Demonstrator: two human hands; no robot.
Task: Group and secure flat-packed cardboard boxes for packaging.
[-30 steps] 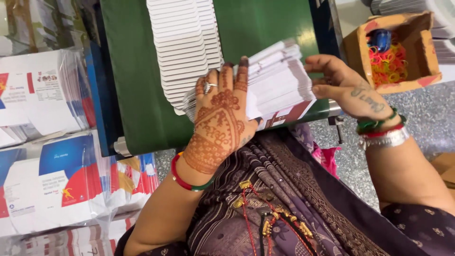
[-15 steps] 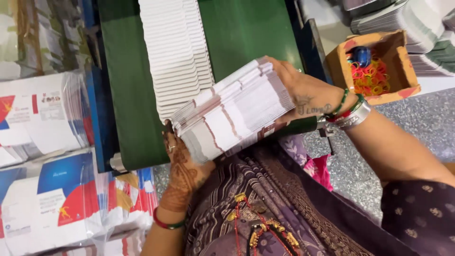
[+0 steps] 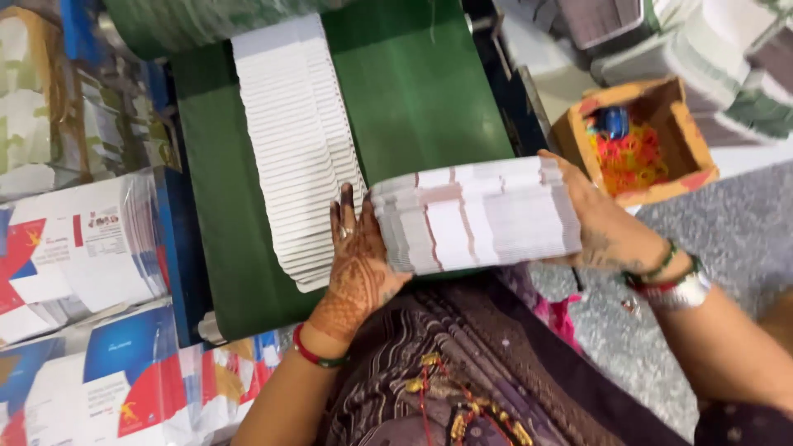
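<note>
Between my two hands I hold a thick stack of flat white cartons point(image 3: 475, 216), lying sideways over the near end of the green conveyor belt point(image 3: 421, 91). My left hand point(image 3: 355, 268), covered in henna, presses flat against the stack's left end. My right hand point(image 3: 599, 219) presses its right end, with bangles at the wrist. A long overlapping row of white flat cartons point(image 3: 293, 140) lies on the belt, just left of my left hand.
A small cardboard box point(image 3: 640, 136) with coloured rubber bands and a blue object sits at the right. Bundles of printed cartons point(image 3: 78, 248) are piled at the left. More carton stacks point(image 3: 727, 66) stand at the top right, above a grey floor point(image 3: 735, 239).
The stack has turned from tilted to level between my hands. My left hand came up from under it to press its left end; my right hand slid to the right end.
</note>
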